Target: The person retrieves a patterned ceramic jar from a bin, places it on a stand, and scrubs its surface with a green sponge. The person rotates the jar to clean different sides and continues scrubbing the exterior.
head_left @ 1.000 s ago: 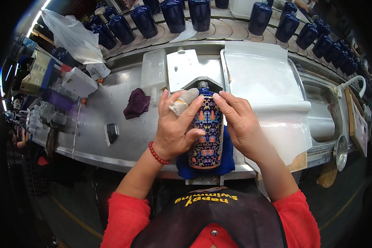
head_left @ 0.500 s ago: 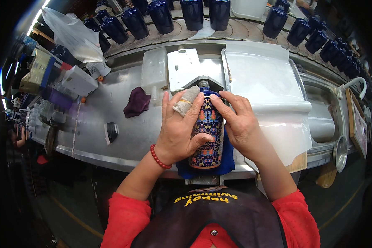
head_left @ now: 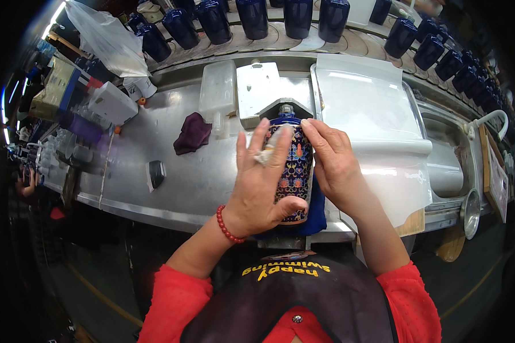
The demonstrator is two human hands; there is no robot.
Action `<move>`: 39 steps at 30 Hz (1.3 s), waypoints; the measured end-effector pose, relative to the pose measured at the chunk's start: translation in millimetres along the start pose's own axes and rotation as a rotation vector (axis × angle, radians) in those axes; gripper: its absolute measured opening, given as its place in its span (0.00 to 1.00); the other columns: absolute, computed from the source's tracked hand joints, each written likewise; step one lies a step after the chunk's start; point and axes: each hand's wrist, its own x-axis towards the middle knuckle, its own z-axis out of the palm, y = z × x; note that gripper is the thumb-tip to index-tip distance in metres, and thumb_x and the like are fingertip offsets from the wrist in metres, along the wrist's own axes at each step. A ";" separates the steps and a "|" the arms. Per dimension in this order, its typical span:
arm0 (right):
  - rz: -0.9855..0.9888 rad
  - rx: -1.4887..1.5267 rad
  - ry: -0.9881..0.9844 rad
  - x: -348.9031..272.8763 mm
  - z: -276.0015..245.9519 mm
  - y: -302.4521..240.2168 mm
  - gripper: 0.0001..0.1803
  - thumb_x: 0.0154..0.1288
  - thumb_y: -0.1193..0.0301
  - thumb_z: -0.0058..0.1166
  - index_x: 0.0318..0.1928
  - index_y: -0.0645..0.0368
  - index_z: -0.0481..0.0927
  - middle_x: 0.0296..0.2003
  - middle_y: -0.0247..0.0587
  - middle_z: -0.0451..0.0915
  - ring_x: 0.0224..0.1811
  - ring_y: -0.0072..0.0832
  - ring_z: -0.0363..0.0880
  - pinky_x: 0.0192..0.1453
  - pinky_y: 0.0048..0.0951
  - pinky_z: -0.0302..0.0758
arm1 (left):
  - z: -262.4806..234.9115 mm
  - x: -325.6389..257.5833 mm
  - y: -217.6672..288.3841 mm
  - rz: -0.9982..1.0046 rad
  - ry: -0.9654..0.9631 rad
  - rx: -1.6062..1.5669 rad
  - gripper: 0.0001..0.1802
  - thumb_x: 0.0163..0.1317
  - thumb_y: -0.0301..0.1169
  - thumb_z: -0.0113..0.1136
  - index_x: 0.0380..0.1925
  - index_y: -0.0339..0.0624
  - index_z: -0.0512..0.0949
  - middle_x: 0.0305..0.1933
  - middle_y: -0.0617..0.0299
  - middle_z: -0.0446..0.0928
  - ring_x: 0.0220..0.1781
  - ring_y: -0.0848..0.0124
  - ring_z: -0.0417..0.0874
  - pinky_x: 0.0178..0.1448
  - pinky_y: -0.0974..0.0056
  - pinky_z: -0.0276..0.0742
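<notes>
A dark blue bottle (head_left: 296,194) with a colourful floral pattern lies on a blue cloth (head_left: 318,214), its neck (head_left: 286,108) pointing away from me at an angled metal bracket (head_left: 267,106). My left hand (head_left: 263,177) is open, its fingers spread over the left part of the pattern. A pale fabric wrap (head_left: 264,155) sits on one of its fingers. Along the bottle's upper right edge rests my right hand (head_left: 333,157), also open, with the index fingertip by the shoulder. My hands hide parts of both long sides.
Left on the metal worktop (head_left: 137,154) lie a purple cloth (head_left: 192,134) and a small black-and-white object (head_left: 155,174). Whitish sheets (head_left: 372,120) cover the right side, beside a sink (head_left: 443,154). Blue bottles (head_left: 297,18) stand along a curved conveyor (head_left: 269,41) behind.
My left hand has moved right, bringing its wrapped finger onto the pattern. My right hand stays at the bottle's upper right edge. The bottles on the conveyor have shifted right.
</notes>
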 end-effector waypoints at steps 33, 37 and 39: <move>-0.093 -0.018 0.072 -16.5 -3.1 8.1 0.36 0.52 0.90 0.49 0.66 0.67 0.71 0.60 0.61 0.75 0.58 0.58 0.75 0.65 0.48 0.73 | 15.5 -23.7 20.9 -0.095 0.063 0.176 0.54 0.68 0.71 0.41 0.74 0.30 0.61 0.71 0.40 0.69 0.80 0.38 0.51 0.78 0.30 0.33; -0.083 -0.067 0.060 -17.8 -3.6 4.4 0.33 0.54 0.88 0.49 0.65 0.68 0.73 0.60 0.62 0.74 0.58 0.58 0.74 0.65 0.48 0.73 | 11.6 -14.1 25.0 -0.061 0.013 0.254 0.54 0.67 0.72 0.40 0.73 0.30 0.63 0.72 0.39 0.67 0.80 0.38 0.52 0.78 0.31 0.33; -0.075 -0.077 0.050 -18.6 -5.3 1.8 0.32 0.55 0.87 0.49 0.64 0.68 0.74 0.60 0.62 0.74 0.58 0.57 0.74 0.65 0.48 0.73 | 9.8 -10.3 27.1 -0.037 0.013 0.247 0.55 0.66 0.72 0.42 0.73 0.30 0.64 0.71 0.39 0.68 0.80 0.39 0.51 0.77 0.27 0.33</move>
